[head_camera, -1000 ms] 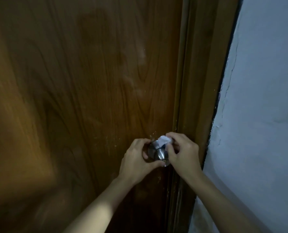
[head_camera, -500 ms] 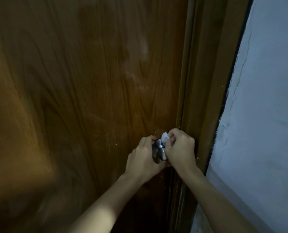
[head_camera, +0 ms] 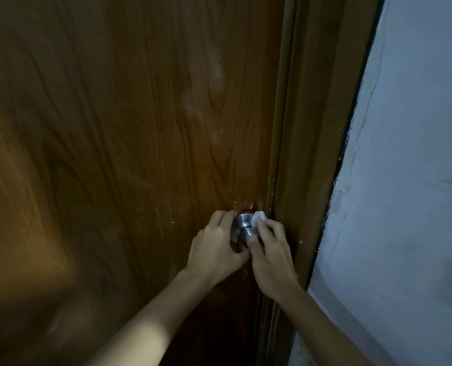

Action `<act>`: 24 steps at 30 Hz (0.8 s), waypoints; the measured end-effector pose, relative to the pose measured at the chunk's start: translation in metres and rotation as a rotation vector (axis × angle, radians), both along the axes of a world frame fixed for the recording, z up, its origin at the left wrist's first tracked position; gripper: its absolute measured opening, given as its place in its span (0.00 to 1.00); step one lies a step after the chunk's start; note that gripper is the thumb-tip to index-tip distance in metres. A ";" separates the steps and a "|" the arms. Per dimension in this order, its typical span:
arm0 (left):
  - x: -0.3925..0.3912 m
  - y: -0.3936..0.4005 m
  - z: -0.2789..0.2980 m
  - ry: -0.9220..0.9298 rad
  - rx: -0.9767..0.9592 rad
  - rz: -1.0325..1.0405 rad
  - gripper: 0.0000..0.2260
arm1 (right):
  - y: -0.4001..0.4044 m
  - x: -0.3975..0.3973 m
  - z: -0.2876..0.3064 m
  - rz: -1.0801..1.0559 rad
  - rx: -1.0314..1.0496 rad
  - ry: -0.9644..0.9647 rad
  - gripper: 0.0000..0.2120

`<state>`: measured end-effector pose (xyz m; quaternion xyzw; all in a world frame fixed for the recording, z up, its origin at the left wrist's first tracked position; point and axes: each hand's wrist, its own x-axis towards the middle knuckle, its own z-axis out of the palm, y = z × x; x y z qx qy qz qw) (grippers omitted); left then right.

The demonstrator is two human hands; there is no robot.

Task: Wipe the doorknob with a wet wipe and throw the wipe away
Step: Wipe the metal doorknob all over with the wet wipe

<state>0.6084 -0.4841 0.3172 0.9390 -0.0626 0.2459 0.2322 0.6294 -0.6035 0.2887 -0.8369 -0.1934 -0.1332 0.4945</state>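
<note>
A metal doorknob (head_camera: 243, 231) is being gripped from both sides, low on the right edge of a brown wooden door (head_camera: 129, 143). It is set just beside the door frame (head_camera: 309, 143), which is being shown as a vertical band of the same brown wood between the door and a pale wall (head_camera: 409, 154) on the right.

The left hand (head_camera: 215, 249) is being curled around the left side of the knob, its fingers wrapped over the top edge and its thumb laid along the underside, so the hand is being held closed on the knob. The right hand (head_camera: 271, 256) is being pressed against the right side of the knob. A small crumpled white wet wipe (head_camera: 259, 216) is being pinched under its fingertips, at the upper right of the knob, touching the metal near the door surface. Only a small bunch of the wipe is being left visible above the fingers; the remainder is being hidden by the hand. The right thumb is being laid against the near face of the knob, close to the left thumb.

Both forearms are being extended up from the near edge of the view, bare. Pale scuffs and specks are being shown on the wood around and above the knob. A small patch of red is being glimpsed just above the knob against the door, too small to identify.
</note>
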 end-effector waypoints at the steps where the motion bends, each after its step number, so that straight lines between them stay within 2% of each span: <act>1: 0.000 0.000 0.000 0.003 0.008 0.000 0.30 | 0.003 -0.002 -0.001 -0.004 0.032 0.043 0.22; 8: 0.001 0.001 0.003 -0.001 0.048 0.024 0.29 | 0.011 -0.008 0.004 -0.019 0.208 0.234 0.24; 14: 0.001 0.001 0.005 -0.004 0.059 0.027 0.30 | 0.016 -0.007 0.004 -0.002 0.339 0.300 0.23; 18: 0.001 0.002 0.005 0.000 0.063 0.008 0.30 | 0.018 -0.005 0.003 0.001 0.473 0.424 0.33; 20: 0.000 0.003 0.005 0.003 0.061 0.008 0.31 | 0.018 -0.004 0.002 -0.033 0.420 0.407 0.31; 24: 0.000 0.003 0.005 0.008 0.059 0.007 0.29 | 0.013 -0.008 0.003 -0.060 0.098 0.140 0.26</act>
